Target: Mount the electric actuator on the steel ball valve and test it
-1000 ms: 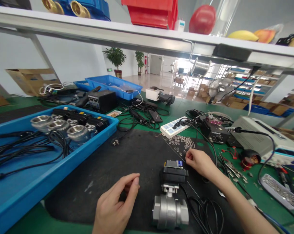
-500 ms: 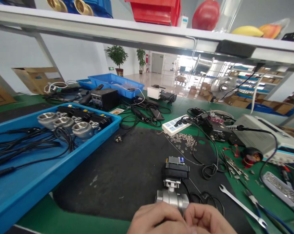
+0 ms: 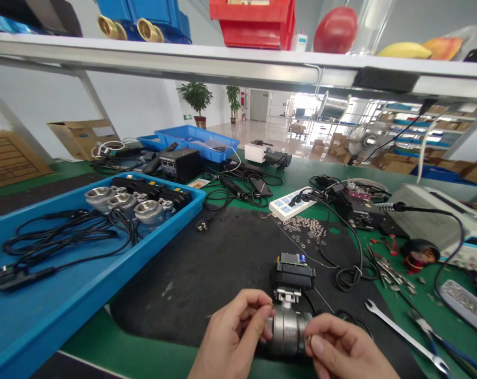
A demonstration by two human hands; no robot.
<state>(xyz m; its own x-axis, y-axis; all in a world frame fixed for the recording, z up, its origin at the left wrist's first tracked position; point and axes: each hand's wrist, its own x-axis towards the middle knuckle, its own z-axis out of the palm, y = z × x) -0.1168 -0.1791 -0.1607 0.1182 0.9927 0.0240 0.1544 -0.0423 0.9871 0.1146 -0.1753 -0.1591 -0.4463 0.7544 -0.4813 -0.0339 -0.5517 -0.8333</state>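
Note:
A motorized ball valve lies on the black mat [image 3: 191, 273] just in front of me, its steel body [image 3: 285, 331] nearest me and its black actuator [image 3: 294, 275] beyond. My left hand [image 3: 236, 334] is at the body's left side, thumb and forefinger pinched on a tiny dark piece I cannot identify. At the other side, my right hand [image 3: 343, 347] is closed in a pinch, with a small metal glint at its fingertips too small to name. Whether either hand touches the valve is unclear. An open-end wrench [image 3: 406, 334] lies to the right.
Left is a blue tray [image 3: 159, 245] with similar valves and black cables. Small metal rings [image 3: 304, 229] are scattered near a white power strip [image 3: 291, 203]. Pliers [image 3: 422, 323], a soldering iron [image 3: 400, 207] and a parts dish [image 3: 465, 302] are at right. A shelf [image 3: 222, 60] crosses overhead.
My hands were together in front of the valve body; now they are apart, one at each side of it, leaving more of the body visible. The camera view has shifted slightly.

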